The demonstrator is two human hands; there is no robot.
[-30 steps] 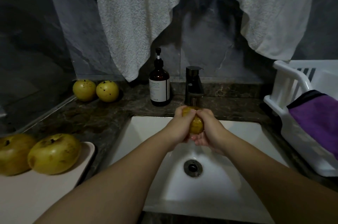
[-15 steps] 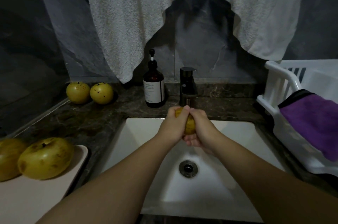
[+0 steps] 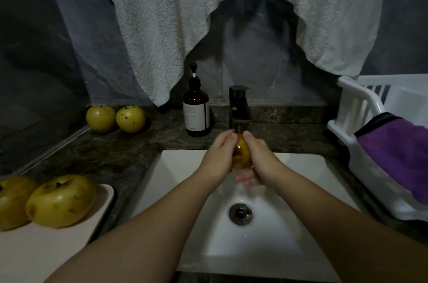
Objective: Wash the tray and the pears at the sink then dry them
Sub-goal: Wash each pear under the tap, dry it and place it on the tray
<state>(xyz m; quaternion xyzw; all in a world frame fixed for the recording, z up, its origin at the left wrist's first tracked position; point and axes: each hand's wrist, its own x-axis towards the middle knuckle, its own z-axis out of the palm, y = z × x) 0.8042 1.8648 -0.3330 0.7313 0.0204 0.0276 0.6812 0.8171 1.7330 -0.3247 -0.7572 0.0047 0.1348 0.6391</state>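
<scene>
Open white sink basin (image 3: 289,190) below and behind both hands, dark tap (image 3: 239,111) just above them blocking upward passage, brown pump bottle (image 3: 196,111) close beyond the left hand, white rack (image 3: 361,107) far right.

This is a washing corner in a home, a small bathroom or kitchenette by the look of it. A white basin (image 3: 289,167) is set into a dark marbled stone counter (image 3: 111,155), with a stubby black tap (image 3: 239,109) at its back edge and a brown pump bottle of soap (image 3: 196,111) just beside the tap. The wall behind is grey stone-look tile (image 3: 250,63), and white towels (image 3: 150,16) hang down over it. A white plastic dish rack (image 3: 354,107) with a purple cloth (image 3: 398,153) draped over its side stands on the counter to the right.
</scene>
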